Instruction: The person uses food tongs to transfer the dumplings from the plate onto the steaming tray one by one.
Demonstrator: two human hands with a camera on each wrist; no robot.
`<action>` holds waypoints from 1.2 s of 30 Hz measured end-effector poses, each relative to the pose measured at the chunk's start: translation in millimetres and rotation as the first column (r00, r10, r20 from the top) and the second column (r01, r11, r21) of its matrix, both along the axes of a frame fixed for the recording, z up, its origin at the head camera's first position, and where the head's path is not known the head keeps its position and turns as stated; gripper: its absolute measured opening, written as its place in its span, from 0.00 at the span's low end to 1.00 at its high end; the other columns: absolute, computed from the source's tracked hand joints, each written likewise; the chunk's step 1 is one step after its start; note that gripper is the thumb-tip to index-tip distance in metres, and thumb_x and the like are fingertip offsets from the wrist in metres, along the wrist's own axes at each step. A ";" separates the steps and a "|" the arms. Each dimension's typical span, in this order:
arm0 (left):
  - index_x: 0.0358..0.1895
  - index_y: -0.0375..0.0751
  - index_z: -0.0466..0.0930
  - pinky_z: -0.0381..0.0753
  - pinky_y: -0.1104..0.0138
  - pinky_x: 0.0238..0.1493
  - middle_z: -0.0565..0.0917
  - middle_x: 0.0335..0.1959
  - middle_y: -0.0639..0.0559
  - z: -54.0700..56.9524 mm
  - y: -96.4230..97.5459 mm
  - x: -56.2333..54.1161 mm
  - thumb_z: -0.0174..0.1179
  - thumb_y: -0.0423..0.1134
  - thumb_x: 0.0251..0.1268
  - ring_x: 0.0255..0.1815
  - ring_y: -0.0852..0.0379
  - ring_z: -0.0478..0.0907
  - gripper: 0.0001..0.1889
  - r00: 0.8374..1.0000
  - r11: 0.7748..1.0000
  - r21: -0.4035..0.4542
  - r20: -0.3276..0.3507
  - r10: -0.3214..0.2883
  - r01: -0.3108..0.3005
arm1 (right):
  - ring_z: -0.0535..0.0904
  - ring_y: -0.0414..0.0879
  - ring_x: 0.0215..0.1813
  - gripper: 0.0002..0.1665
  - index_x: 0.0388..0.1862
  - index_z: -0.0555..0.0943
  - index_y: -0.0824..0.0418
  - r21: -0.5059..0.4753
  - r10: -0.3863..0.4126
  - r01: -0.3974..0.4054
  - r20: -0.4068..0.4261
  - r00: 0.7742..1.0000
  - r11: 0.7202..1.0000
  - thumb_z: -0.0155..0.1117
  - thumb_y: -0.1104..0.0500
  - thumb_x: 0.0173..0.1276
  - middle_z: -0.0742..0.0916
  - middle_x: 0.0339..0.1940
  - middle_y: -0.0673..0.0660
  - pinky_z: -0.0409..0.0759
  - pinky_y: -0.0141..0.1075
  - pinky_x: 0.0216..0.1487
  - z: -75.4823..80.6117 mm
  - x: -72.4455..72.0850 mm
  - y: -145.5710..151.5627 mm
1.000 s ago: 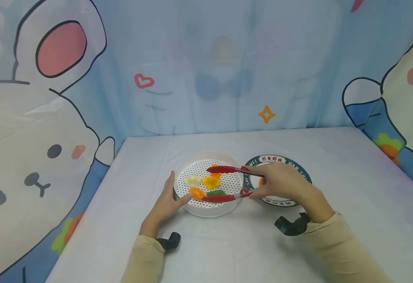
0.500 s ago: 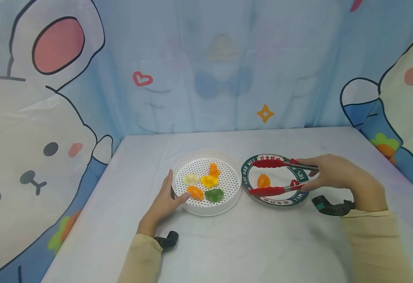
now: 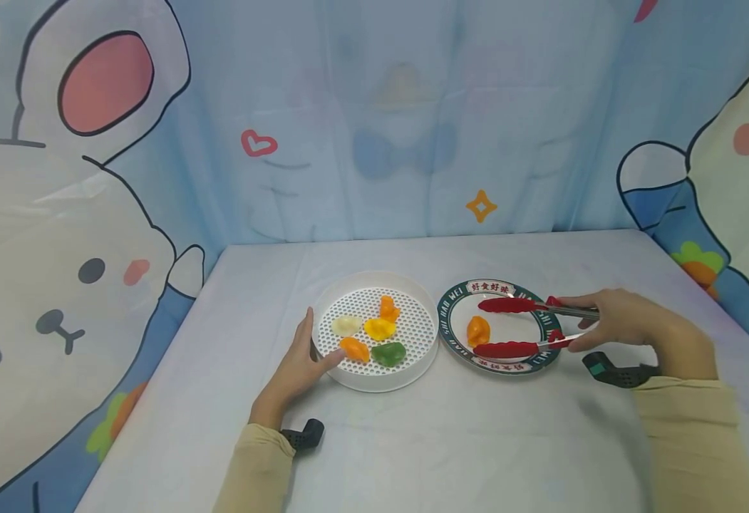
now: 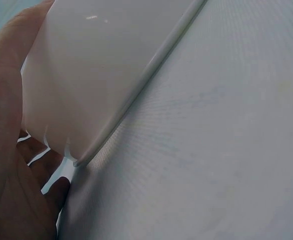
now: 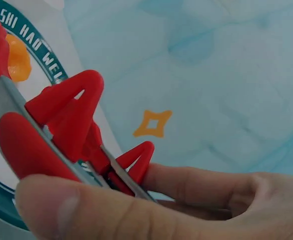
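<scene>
Red-tipped tongs [image 3: 528, 326], pinched in your right hand [image 3: 631, 326], gape over the "HAO WEI" plate [image 3: 457, 303]; orange dumpling [image 3: 477, 330] at nine o'clock. Your left hand [image 3: 297, 367], fingers straight, touches the steamer tray [image 3: 374, 381].

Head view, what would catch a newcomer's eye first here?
Probably the red tongs, held open in the right hand over the green-rimmed plate, where one orange dumpling lies. Just left of the plate stands the white perforated steamer tray with five colourful dumplings, the left hand resting against its near edge. Big cartoon bunnies cover the blue backdrop.
</scene>
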State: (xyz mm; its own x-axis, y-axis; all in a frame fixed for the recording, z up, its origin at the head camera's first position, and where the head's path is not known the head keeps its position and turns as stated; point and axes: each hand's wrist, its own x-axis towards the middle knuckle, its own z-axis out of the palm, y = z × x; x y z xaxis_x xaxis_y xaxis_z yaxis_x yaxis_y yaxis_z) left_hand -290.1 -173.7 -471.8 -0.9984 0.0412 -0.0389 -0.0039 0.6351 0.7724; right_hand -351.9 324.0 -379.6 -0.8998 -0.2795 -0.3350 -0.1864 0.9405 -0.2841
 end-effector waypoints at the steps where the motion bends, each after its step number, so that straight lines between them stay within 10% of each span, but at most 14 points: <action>1: 0.76 0.58 0.28 0.44 0.42 0.74 0.39 0.79 0.49 -0.1 0.0 -0.1 0.61 0.65 0.53 0.79 0.45 0.39 0.57 1.000 1.000 0.000 -0.001 0.000 0.000 | 0.72 0.68 0.54 0.65 0.72 0.63 0.59 -0.003 0.000 0.000 0.001 1.000 1.000 0.73 0.29 0.40 0.86 0.46 0.63 0.79 0.57 0.38 -2.1 -1.1 0.6; 19: 0.76 0.58 0.28 0.44 0.42 0.74 0.38 0.79 0.50 0.3 -0.3 1.0 0.61 0.65 0.53 0.79 0.45 0.39 0.57 1.000 1.000 0.004 0.000 0.001 -0.001 | 0.74 0.52 0.44 0.53 0.65 0.72 0.59 -0.120 -0.010 0.005 -0.045 0.999 0.993 0.74 0.34 0.43 0.85 0.39 0.55 0.79 0.44 0.37 -22.9 -10.7 6.9; 36: 0.76 0.59 0.28 0.44 0.42 0.74 0.39 0.79 0.49 1.2 0.5 1.5 0.61 0.66 0.53 0.79 0.45 0.40 0.57 1.000 1.000 0.003 -0.001 0.003 -0.003 | 0.71 0.61 0.50 0.53 0.63 0.74 0.59 -0.143 -0.082 0.064 -0.122 0.989 0.988 0.72 0.30 0.42 0.81 0.53 0.71 0.78 0.46 0.37 -27.1 -10.9 14.7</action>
State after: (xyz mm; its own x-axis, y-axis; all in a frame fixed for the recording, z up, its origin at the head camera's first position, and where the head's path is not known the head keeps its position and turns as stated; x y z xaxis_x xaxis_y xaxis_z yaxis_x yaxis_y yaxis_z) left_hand -288.6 -173.1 -470.6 -0.9985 0.0381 -0.0382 -0.0054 0.6329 0.7742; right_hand -362.8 338.6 -406.7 -0.9523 -0.2472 -0.1791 -0.1618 0.9063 -0.3904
